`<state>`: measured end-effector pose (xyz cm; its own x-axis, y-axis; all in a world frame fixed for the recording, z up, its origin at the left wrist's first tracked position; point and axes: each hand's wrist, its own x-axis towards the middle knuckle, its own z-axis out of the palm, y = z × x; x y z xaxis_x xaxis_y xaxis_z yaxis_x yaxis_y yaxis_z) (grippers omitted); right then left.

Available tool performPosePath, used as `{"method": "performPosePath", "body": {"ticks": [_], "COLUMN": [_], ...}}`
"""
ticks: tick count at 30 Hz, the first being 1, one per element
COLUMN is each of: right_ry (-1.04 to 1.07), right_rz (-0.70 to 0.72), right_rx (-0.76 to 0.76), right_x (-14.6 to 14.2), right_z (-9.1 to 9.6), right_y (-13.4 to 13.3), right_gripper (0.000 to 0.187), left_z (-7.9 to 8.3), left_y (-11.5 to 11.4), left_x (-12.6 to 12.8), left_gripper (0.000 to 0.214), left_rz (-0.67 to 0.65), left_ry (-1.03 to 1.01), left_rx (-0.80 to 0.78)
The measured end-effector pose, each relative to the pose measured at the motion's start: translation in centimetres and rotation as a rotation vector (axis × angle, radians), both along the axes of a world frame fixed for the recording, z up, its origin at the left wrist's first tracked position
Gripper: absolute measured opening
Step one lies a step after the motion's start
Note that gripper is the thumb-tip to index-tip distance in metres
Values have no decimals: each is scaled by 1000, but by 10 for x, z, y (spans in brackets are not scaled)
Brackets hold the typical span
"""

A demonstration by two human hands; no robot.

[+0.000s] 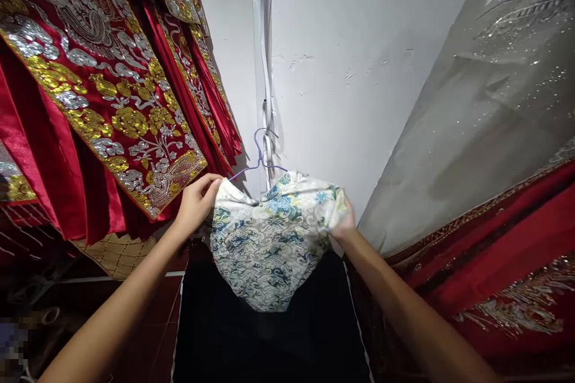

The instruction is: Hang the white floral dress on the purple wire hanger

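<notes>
A white blouse (265, 251) with a blue, green and grey floral print hangs in front of me on a thin purple hanger (260, 158). The hanger's hook is up by a white upright rail, and its arms run down into the blouse's neck and shoulders. My left hand (200, 200) pinches the shoulder on the left between thumb and fingers. On the other side my right hand (345, 221) is closed around the short sleeve, its fingers partly behind the cloth. Below the print hangs black cloth (269, 347) with pale edges; whether it belongs to the blouse I cannot tell.
Red garments (112, 90) with gold and silver embroidery hang at left. A white wall (345, 72) with the upright rail (265, 42) stands behind. On the right are a sheer, glittering pale fabric (485, 108) and red embroidered cloth (507, 251). Dark clutter fills the lower left.
</notes>
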<state>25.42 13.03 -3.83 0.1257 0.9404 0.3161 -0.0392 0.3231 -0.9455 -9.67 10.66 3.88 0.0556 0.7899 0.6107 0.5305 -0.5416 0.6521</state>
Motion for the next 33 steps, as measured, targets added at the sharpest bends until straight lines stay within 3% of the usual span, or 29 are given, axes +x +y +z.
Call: {"method": "performPosePath", "body": {"ticks": [2,5,7,11,13,15,16,18,21,23,26,29,31,33], "right_ry": [176,525,601,362,72,-298,-474,-749,-988,-1039,-992,-889,-847,-816], "right_rz": [46,169,239,424,622,755,743,585,319,154,32,77,74,-5], "right_rx": [-24,-35,13,114,135,160,183,252,376,496,737,856,807,694], "right_x": [7,10,2,-23,-34,-41,-44,-51,-67,-81,-98,-95,-78,-52], "right_z": [5,30,54,94,99,89,79,52,12,-4,-5,4,9,9], "right_y": [-3,-7,-13,-37,-55,-68,-72,-72,-56,-44,-36,-45,-55,-62], "right_gripper": [76,37,27,49,60,60,58,60,93,106,97,84,77,72], "left_z": [0,6,12,18,17,15,15,17,23,28,34,34,25,7], "left_y": [-6,-5,1,17,19,13,8,-7,-33,-51,-72,-79,-74,-66], "left_x": [-1,1,3,2,3,7,10,20,42,61,88,95,84,66], "left_gripper": [37,39,39,43,44,45,45,44,43,47,58,56,40,42], "left_rz": [-4,26,80,193,145,24,-39,-132,-304,-470,-676,-771,-748,-593], "left_ry": [28,116,186,244,180,48,-21,-129,-166,-204,-392,-588,-623,-660], "left_rx": [-34,-86,-108,-52,-26,-48,-57,-19,90,95,-20,-210,-370,-512]}}
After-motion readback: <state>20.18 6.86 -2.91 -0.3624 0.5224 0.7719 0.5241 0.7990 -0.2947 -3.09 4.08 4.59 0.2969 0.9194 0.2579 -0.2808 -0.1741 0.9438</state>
